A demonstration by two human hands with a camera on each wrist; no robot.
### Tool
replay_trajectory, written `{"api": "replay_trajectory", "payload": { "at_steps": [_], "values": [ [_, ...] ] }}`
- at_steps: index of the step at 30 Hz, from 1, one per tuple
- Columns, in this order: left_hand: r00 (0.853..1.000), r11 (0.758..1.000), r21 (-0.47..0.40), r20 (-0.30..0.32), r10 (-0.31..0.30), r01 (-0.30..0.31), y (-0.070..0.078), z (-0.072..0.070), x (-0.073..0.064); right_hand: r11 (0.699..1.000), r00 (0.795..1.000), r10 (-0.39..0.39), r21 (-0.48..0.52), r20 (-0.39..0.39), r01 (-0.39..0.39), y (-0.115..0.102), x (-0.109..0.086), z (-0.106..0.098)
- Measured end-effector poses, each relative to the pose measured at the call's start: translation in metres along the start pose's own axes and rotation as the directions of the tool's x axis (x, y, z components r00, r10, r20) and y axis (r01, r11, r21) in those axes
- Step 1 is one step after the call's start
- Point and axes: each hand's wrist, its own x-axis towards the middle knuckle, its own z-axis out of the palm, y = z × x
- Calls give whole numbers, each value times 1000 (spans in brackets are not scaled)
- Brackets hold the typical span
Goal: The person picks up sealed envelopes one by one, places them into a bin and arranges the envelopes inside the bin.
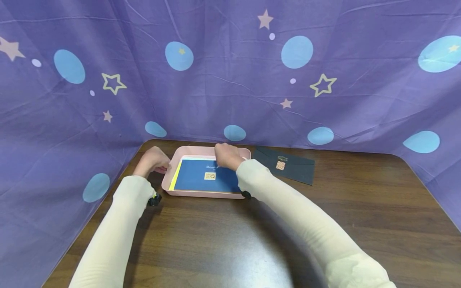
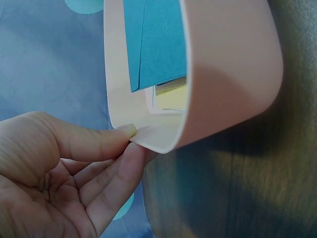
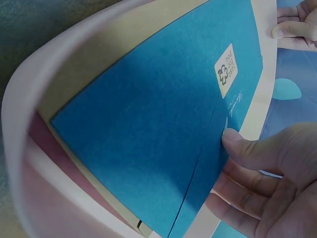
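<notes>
A pink tray (image 1: pixel 201 195) lies on the table, holding a stack of envelopes. Uppermost is a blue envelope (image 1: pixel 194 172) with a small sticker (image 3: pixel 226 71) and white script. Yellow, tan and dark red edges show beneath it in the wrist views. My left hand (image 2: pixel 74 168) pinches the tray's rim at its left end between thumb and fingers. At the far edge of the stack, my right hand (image 3: pixel 277 173) holds the blue envelope, thumb on top and fingers beneath its edge. How many envelopes lie in that grip I cannot tell.
Right of the tray, a dark envelope (image 1: pixel 299 168) with a patterned sticker lies at a slant on the wooden table (image 1: pixel 216 236). Behind the table's far edge hangs a purple cloth (image 1: pixel 230 80) with stars and blue ovals.
</notes>
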Motion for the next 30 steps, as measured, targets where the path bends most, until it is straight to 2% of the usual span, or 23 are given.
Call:
{"api": "replay_trajectory", "payload": {
  "at_steps": [13,22,30],
  "values": [
    [1000,1000,4,-15,-8,8,0,3,-1,1000,999,-5,-10,48,6,1,-1,3],
    [1000,1000,5,-21,-8,8,0,2,-2,1000,999,-11,19,38,10,1,-3,3],
    [1000,1000,-7,-14,-11,10,0,1,-3,1000,1000,-15,-5,4,15,1,-2,2]
  ]
}}
